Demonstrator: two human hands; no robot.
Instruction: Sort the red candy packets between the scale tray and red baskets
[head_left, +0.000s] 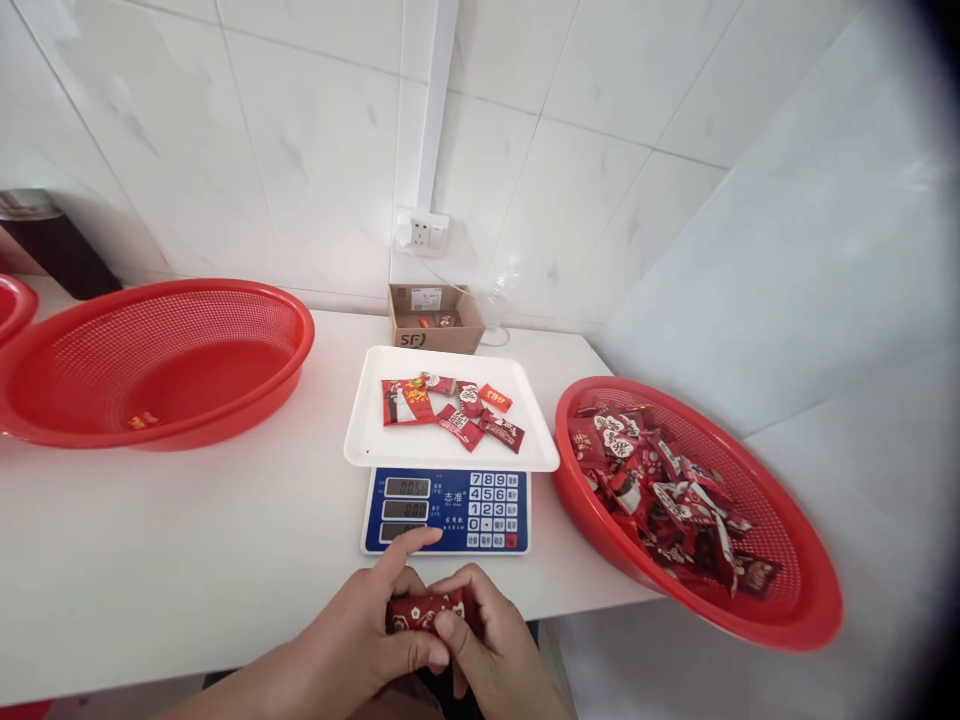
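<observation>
Both hands meet at the front edge of the table, below the scale. A dark red snack packet with a pale floral print is pinched between them. My left hand grips its left end, the index finger stretched toward the scale's panel. On the other end, my right hand closes with thumb and fingers. Just beyond stands a blue and white digital scale with lit-looking number displays. Its white tray carries several red snack packets, lying flat and partly overlapping.
At the right, a red plastic basket holds a heap of similar packets. Another red basket on the left has one small packet inside. An open cardboard box sits behind the scale, near a wall socket. A dark flask stands far left.
</observation>
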